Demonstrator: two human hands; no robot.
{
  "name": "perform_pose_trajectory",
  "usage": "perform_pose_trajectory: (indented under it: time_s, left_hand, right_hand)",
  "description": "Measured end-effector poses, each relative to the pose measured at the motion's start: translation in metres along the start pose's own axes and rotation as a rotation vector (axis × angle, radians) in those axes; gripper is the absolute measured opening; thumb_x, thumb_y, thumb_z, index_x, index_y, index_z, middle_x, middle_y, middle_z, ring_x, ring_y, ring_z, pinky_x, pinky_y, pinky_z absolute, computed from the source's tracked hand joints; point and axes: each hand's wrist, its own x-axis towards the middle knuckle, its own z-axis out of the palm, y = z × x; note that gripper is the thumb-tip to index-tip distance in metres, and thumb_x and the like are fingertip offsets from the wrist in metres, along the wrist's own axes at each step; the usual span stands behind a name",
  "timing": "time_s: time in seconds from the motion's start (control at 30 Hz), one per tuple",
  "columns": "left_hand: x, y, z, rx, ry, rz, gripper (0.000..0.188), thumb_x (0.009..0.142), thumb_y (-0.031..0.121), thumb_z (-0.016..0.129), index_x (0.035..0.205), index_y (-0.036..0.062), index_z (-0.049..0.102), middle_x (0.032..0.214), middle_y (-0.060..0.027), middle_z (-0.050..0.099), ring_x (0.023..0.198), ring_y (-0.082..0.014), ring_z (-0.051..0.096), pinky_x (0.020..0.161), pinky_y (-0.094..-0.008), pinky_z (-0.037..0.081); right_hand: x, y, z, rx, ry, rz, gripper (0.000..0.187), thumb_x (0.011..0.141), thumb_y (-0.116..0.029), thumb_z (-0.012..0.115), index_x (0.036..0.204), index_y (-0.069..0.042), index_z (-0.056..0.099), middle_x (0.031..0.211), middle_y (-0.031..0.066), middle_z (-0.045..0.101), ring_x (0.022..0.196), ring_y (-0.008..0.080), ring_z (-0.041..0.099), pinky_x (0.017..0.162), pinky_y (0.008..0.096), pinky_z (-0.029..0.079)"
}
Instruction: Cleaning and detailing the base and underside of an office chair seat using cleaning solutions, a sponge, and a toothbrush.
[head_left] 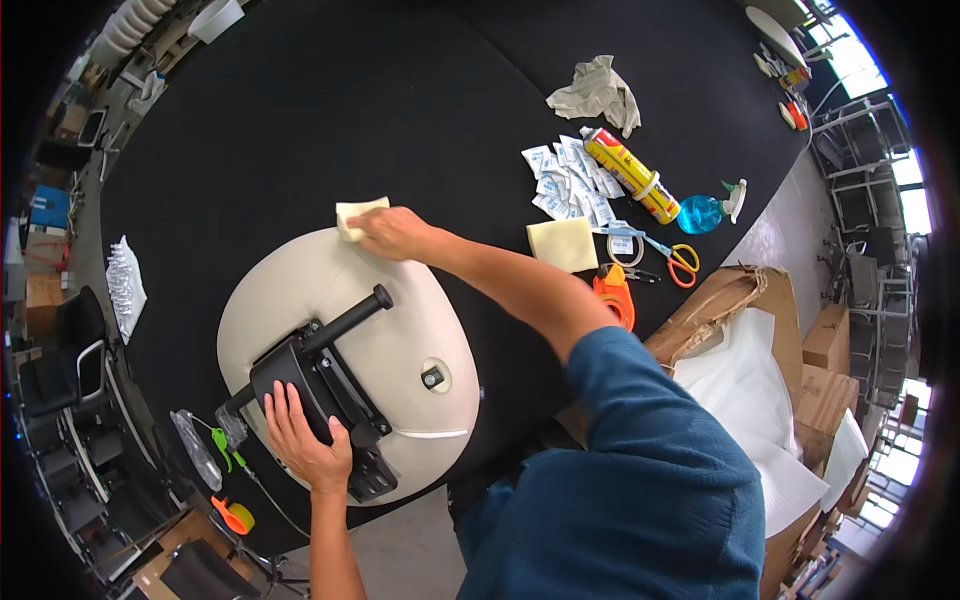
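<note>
A cream padded chair seat (290, 270) lies on the black-covered table, with a black metal mechanism (290, 362) and its thick bar on the upper face. My left hand (308, 440) rests flat on the mechanism's black housing, fingers stretched out and holding nothing. At the seat's far edge, my right hand (396, 236) is closed on a pale yellow sponge (346, 214), pressing it against the cream covering. Part of the sponge is hidden under the fingers. A recessed round opening (434, 377) with a dark fitting shows on the seat's right side.
Right of the seat lie another pale yellow sponge (562, 245), white sachets (570, 185), a yellow spray can (632, 175), a blue spray bottle (703, 213), scissors (660, 247), an orange tape dispenser (616, 297) and a grey rag (597, 95). An opened cardboard box (785, 330) stands at right.
</note>
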Motion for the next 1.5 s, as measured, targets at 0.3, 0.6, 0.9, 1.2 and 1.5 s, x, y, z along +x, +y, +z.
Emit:
perform_pose_trajectory:
  time_s: [0.3,0.6,0.9,1.2,1.5]
  left_hand:
    - [0.0,0.0,-0.002,-0.002,0.016,-0.002,0.076,0.087,0.031,0.062,0.155,-0.0008,0.057,0.163,-0.0219,0.054,0.152,-0.0471,0.046,0.125,-0.0591,0.034]
    - [-0.004,0.0,-0.001,-0.008,0.029,-0.009,0.075,0.087,0.031,0.061,0.154,-0.0012,0.057,0.163,-0.0205,0.055,0.153,-0.0464,0.046,0.126,-0.057,0.033]
    - [-0.008,0.0,-0.001,-0.005,0.034,0.004,0.075,0.088,0.035,0.06,0.153,-0.0016,0.058,0.161,-0.0212,0.056,0.151,-0.046,0.047,0.126,-0.0571,0.033]
    - [-0.009,0.0,0.001,-0.001,0.041,-0.004,0.075,0.087,0.032,0.06,0.154,-0.0011,0.057,0.161,-0.0211,0.055,0.151,-0.0459,0.047,0.125,-0.057,0.033]
    - [-0.009,-0.004,0.001,0.016,0.042,0.009,0.074,0.09,0.036,0.058,0.154,-0.0017,0.057,0.162,-0.0213,0.055,0.151,-0.0459,0.047,0.125,-0.0568,0.033]
  right_hand:
    - [-0.025,0.019,0.015,-0.111,0.22,-0.264,0.049,0.097,-0.027,0.061,0.14,-0.006,0.072,0.117,0.0227,0.078,0.124,0.0379,0.07,0.105,0.0525,0.05]
    - [-0.022,0.01,0.014,-0.03,0.259,-0.33,0.049,0.098,-0.026,0.059,0.14,-0.004,0.072,0.126,0.0227,0.074,0.13,0.0338,0.065,0.109,0.0524,0.045]
    - [-0.013,0.006,0.022,0.088,0.328,-0.21,0.052,0.097,-0.023,0.059,0.145,-0.007,0.07,0.121,0.0194,0.076,0.13,0.0307,0.062,0.114,0.0482,0.039]
    - [0.001,0.05,-0.088,-0.527,0.124,-0.391,0.035,0.094,-0.025,0.068,0.122,-0.01,0.081,0.15,0.0047,0.07,0.131,0.0232,0.062,0.107,0.0417,0.044]
    - [-0.034,-0.01,0.031,0.228,0.27,-0.192,0.054,0.102,-0.015,0.058,0.155,-0.011,0.06,0.163,0.019,0.054,0.158,0.0398,0.041,0.131,0.0492,0.036]
